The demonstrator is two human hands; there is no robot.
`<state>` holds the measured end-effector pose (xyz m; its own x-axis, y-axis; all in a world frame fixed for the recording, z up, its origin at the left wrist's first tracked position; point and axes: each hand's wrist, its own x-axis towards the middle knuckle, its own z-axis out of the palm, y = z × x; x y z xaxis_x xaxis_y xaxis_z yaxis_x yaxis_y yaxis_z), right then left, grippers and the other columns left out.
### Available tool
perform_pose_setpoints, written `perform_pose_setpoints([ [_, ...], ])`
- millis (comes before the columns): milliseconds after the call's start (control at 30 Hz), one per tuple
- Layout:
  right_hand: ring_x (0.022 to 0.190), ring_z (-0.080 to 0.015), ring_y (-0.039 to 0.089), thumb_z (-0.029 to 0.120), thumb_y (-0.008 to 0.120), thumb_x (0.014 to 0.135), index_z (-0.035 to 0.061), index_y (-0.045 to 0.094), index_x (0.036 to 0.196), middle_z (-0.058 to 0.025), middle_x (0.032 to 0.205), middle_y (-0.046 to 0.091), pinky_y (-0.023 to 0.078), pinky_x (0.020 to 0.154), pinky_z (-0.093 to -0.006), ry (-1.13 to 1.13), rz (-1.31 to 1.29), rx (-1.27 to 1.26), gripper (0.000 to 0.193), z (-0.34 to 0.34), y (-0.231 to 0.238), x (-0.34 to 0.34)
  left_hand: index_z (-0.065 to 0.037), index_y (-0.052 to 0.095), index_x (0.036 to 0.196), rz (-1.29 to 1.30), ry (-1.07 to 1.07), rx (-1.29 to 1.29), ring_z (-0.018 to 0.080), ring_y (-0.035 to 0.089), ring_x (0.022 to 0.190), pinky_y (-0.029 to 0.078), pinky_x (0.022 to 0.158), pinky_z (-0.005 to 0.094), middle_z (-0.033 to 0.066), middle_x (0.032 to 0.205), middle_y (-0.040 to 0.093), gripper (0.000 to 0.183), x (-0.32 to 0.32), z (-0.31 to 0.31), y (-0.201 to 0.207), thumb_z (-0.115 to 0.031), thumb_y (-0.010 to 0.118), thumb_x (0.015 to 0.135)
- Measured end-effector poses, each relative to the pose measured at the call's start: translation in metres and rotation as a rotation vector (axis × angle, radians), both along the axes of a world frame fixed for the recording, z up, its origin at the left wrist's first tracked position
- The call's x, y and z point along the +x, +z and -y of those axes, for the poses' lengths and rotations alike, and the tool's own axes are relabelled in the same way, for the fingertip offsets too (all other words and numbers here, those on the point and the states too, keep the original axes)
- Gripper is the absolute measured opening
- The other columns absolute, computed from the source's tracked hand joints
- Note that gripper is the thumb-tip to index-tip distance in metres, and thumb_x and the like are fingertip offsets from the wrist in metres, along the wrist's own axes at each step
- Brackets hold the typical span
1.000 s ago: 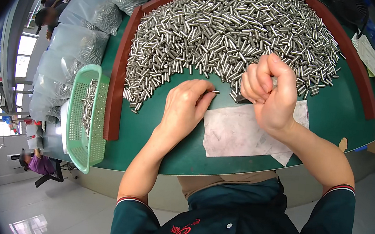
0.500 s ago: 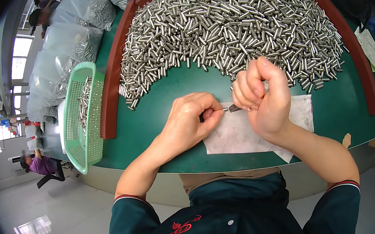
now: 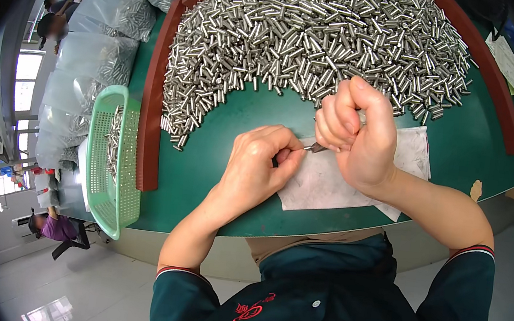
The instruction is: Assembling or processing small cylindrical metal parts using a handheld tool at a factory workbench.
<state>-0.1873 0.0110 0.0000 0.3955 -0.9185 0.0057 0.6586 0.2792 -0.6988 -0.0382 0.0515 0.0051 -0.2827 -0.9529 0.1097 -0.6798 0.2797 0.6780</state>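
Thumb and fingers of my left hand (image 3: pixel 261 161) are pinched together at a small shiny metal pin (image 3: pixel 308 148), whose end just shows past the fingertips. My right hand (image 3: pixel 361 137) is closed in a fist, thumb up, round a slim dark-tipped tool (image 3: pixel 317 147). Most of the tool is hidden in the fist, so its kind is unclear. Its tip meets the pin, or nearly so. Below both hands lies a smudged white cloth (image 3: pixel 329 191). Beyond them spreads a large heap of short metal pins (image 3: pixel 309 39).
A green table (image 3: pixel 189 197) carries dark red rails (image 3: pixel 157 105) left and right of the heap. Beside the left rail stands a pale green basket (image 3: pixel 98 196) with some pins. Clear bags of pins (image 3: pixel 98 53) line the left side. Papers (image 3: pixel 509 69) lie at far right. Other people are in the background.
My right hand has shifted very slightly left, with the tool tip closer to my left fingertips. The left hand keeps its pinch almost in place.
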Motion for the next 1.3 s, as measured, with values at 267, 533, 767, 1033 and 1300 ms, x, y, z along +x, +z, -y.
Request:
perform_pose_setpoints([
  [267, 0.041, -0.0082, 0.019, 0.025, 0.031, 0.089, 0.0107, 0.028, 0.052, 0.0018, 0.044, 0.025, 0.019, 0.041, -0.0243, -0.059, -0.074, -0.085, 0.040, -0.008, 0.003, 0.008, 0.000, 0.048, 0.062, -0.007, 0.002, -0.008, 0.0262, 0.048, 0.050, 0.037, 0.046, 0.0351, 0.0103, 0.053, 0.047, 0.011, -0.002, -0.001, -0.003, 0.002, 0.058, 0.066],
  [533, 0.043, -0.0077, 0.019, 0.020, 0.033, 0.087, 0.0091, 0.028, 0.051, 0.0017, 0.045, 0.025, 0.018, 0.042, -0.0242, -0.168, -0.240, -0.202, 0.037, -0.012, 0.004, 0.015, 0.000, 0.048, 0.064, -0.016, -0.038, -0.041, 0.0286, 0.049, 0.051, 0.038, 0.048, 0.0366, 0.0113, 0.054, 0.048, 0.011, -0.003, 0.000, 0.001, 0.002, 0.058, 0.066],
  [767, 0.039, -0.0081, 0.018, 0.022, 0.029, 0.087, 0.0116, 0.027, 0.052, 0.0023, 0.043, 0.024, 0.017, 0.039, -0.0240, -0.075, 0.087, -0.082, 0.037, 0.012, 0.012, -0.007, -0.001, 0.053, 0.075, -0.153, 0.022, 0.200, 0.0034, 0.037, 0.058, 0.032, 0.051, 0.0179, -0.0013, 0.072, 0.051, 0.006, 0.013, 0.002, 0.004, -0.003, 0.058, 0.077],
  [1033, 0.039, -0.0079, 0.017, 0.024, 0.026, 0.089, 0.0134, 0.027, 0.053, 0.0039, 0.042, 0.022, 0.019, 0.041, -0.0243, -0.210, 0.048, -0.176, 0.037, 0.028, 0.023, -0.020, -0.003, 0.051, 0.084, -1.124, 0.160, 0.701, 0.0052, 0.036, 0.054, 0.030, 0.049, 0.0181, 0.0030, 0.070, 0.050, 0.019, 0.012, 0.019, 0.006, -0.019, 0.043, 0.088],
  [1300, 0.038, -0.0077, 0.018, 0.019, 0.031, 0.083, 0.0099, 0.027, 0.052, 0.0006, 0.042, 0.025, 0.017, 0.037, -0.0240, -0.213, 0.091, -0.134, 0.033, 0.029, 0.022, -0.018, -0.001, 0.053, 0.058, 0.109, 0.195, -0.014, 0.0160, 0.040, 0.038, 0.032, 0.040, 0.0294, 0.0058, 0.044, 0.043, 0.028, -0.021, 0.025, 0.005, -0.022, 0.069, 0.066],
])
